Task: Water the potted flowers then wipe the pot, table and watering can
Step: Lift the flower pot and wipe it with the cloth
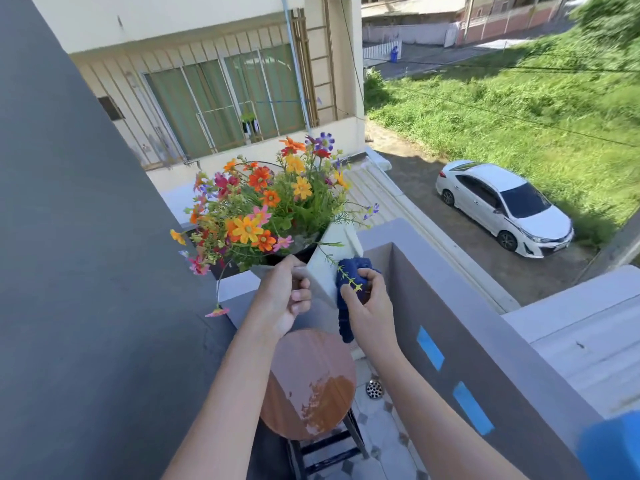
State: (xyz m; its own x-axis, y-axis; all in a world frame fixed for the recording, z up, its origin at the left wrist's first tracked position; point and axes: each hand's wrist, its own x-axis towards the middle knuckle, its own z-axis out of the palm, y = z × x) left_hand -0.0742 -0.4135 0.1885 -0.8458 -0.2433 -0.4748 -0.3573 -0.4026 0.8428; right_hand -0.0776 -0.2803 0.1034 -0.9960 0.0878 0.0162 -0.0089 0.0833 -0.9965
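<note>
The white, square-sided pot of mixed orange, yellow, pink and purple flowers is being held up in the air, tilted away from the person, above the far edge of the round brown wooden table and close to the grey balcony wall. It is not resting on anything; lifting and tipping it seems meant to bring its side face within reach.

The left hand is gripping the pot's near corner, fingers curled around the rim, carrying the weight and steadying it. The right hand is clutching a bunched dark blue cloth, pressing it against the pot's right face, with a tail of cloth hanging below; a green sprig is lying across the knuckles. This looks like the pot-wiping step.

The tabletop below is showing worn, pale patches near its front edge. A blue object is peeking in at the lower right corner, too cropped to identify. The watering can is not in sight.
</note>
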